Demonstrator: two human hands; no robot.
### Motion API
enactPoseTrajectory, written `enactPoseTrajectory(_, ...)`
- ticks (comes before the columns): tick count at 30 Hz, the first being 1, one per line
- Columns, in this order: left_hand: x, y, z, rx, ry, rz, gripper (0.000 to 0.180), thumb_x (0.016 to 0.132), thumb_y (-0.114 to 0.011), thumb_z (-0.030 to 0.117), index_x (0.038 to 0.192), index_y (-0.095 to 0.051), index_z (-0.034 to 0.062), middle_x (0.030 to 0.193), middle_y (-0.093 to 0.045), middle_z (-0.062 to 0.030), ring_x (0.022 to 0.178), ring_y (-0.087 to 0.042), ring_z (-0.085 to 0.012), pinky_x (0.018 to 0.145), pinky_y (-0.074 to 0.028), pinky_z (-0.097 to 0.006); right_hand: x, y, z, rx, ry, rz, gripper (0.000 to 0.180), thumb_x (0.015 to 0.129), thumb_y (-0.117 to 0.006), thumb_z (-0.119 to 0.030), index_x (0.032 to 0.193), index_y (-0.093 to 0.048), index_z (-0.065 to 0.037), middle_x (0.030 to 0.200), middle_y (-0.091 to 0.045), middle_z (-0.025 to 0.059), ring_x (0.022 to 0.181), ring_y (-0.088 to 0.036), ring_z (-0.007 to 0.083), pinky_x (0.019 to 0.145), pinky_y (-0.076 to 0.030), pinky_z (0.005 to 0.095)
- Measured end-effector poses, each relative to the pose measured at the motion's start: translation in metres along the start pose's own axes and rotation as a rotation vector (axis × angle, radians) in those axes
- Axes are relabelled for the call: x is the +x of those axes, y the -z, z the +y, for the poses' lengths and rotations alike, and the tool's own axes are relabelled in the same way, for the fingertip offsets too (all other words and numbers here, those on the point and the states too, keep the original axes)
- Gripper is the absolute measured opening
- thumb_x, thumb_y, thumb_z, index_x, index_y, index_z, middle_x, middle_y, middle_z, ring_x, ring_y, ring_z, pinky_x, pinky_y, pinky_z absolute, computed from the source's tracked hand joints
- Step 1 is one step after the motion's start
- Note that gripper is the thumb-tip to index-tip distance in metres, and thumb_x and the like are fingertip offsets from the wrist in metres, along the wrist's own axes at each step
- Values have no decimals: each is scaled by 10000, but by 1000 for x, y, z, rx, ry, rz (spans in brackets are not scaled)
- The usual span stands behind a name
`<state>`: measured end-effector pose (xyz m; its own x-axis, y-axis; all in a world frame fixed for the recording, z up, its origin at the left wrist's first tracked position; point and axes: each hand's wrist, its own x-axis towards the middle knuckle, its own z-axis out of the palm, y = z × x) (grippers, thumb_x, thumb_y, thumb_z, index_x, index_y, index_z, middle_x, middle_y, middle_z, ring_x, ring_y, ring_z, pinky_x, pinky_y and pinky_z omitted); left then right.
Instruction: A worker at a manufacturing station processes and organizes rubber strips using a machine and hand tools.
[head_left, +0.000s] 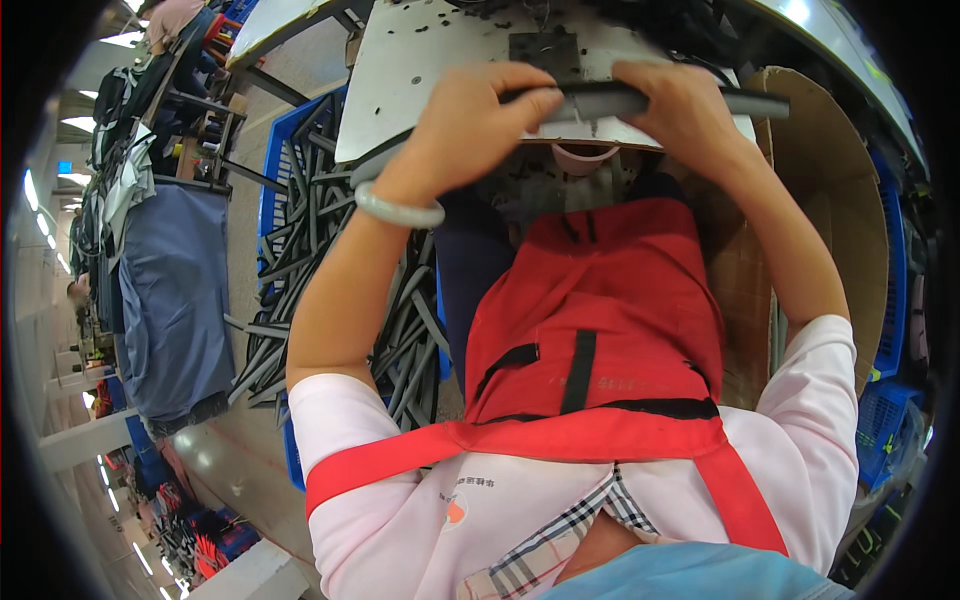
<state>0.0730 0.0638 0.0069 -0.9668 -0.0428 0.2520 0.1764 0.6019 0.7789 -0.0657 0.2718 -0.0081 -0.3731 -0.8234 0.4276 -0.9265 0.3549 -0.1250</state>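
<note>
Both of my hands grip one long grey tube that lies crosswise at the near edge of a pale worktable. My left hand wraps the tube's left part, with a pale green bangle on that wrist. My right hand holds it further right, and the tube's end sticks out past that hand. A dark square plate sits on the table just beyond my fingers. I wear a red apron over a pink top.
A blue crate full of several grey tubes stands at my left. A cardboard box is at my right, with blue crates behind it. Hanging dark garments and other workbenches lie further left.
</note>
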Motion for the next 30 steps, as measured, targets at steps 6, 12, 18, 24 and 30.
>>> enactPoseTrajectory(6,43,10,-31,-117,153,17,317,874,-685,251,1049,-713,-11,698,-674,-50,517,-520,-74,481,-418,-229,39,-16,21,22,-110,-45,468,716,-765,-193,1152,-651,-64,816,-663,172,807,-640,367,715,-504,439)
enactPoseTrajectory(12,56,13,-42,-133,233,25,343,871,-697,248,1071,-706,-31,716,-691,-75,520,-530,-71,486,-437,-220,52,-24,26,25,-126,-52,458,723,-763,-202,1147,-657,-67,812,-674,168,806,-648,365,720,-509,433)
enactPoseTrajectory(18,60,12,-46,-137,204,47,303,899,-692,229,1074,-711,-18,706,-674,-65,507,-479,-51,497,-403,-205,54,-34,39,12,-116,-20,477,732,-760,-202,1173,-644,-63,854,-676,181,820,-653,357,738,-512,431)
enactPoseTrajectory(24,70,17,-64,-141,156,41,359,881,-687,258,1051,-700,-59,748,-701,-100,573,-565,-81,504,-452,-224,75,-17,29,-50,-88,-109,337,764,-715,-304,990,-686,-56,845,-684,182,802,-670,351,687,-528,437)
enactPoseTrajectory(30,73,24,-95,-875,-19,24,267,953,-619,169,997,-679,-87,735,-667,-76,604,-575,-127,532,-457,-277,81,-24,37,-110,-214,73,367,743,-727,-292,1007,-692,-39,813,-685,197,795,-669,374,691,-535,434)
